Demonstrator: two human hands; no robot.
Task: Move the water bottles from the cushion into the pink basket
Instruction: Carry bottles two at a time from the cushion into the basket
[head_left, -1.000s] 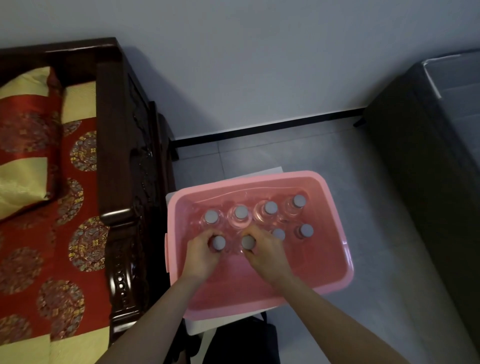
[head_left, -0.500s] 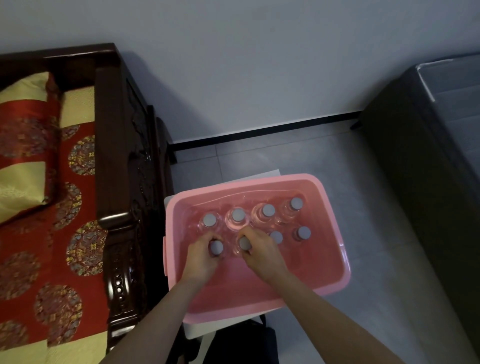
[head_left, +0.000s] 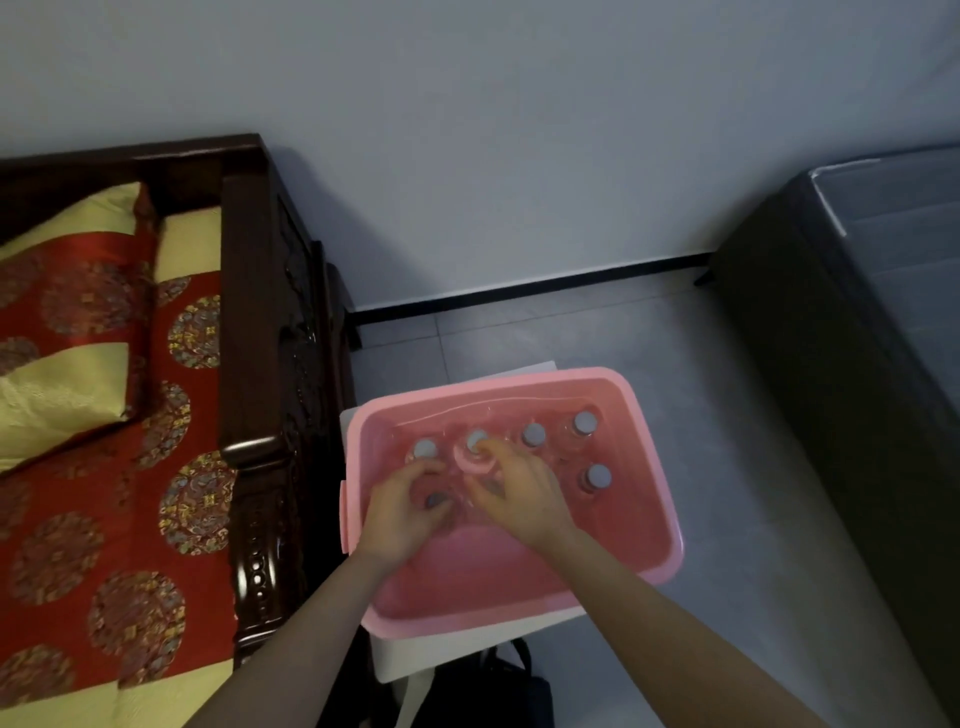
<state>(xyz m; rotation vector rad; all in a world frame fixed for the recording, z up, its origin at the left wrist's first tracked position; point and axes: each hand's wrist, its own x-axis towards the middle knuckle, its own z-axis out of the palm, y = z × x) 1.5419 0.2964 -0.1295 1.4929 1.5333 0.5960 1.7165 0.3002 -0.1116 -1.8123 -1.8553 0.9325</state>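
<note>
The pink basket (head_left: 660, 467) sits on a white stand beside the sofa. Several clear water bottles with grey caps stand upright inside it, such as the far-right bottle (head_left: 585, 422) and another (head_left: 597, 475) in the nearer row. My left hand (head_left: 400, 514) is curled around a bottle (head_left: 436, 500) at the near left, its cap showing between the fingers. My right hand (head_left: 524, 493) is closed over the neighbouring bottle, hiding its cap. The red and gold cushion (head_left: 130, 493) on the left has no bottles on its visible part.
A dark carved wooden sofa arm (head_left: 260, 364) stands between the cushion and the basket. A gold and red pillow (head_left: 62, 364) lies at the far left. A dark bed frame (head_left: 831, 364) fills the right side. A black bag (head_left: 493, 691) sits under the white stand (head_left: 431, 654).
Both hands stay on the two near-left bottles in the basket. My right hand has slid forward over its bottle's cap. The view has tilted up slightly.
</note>
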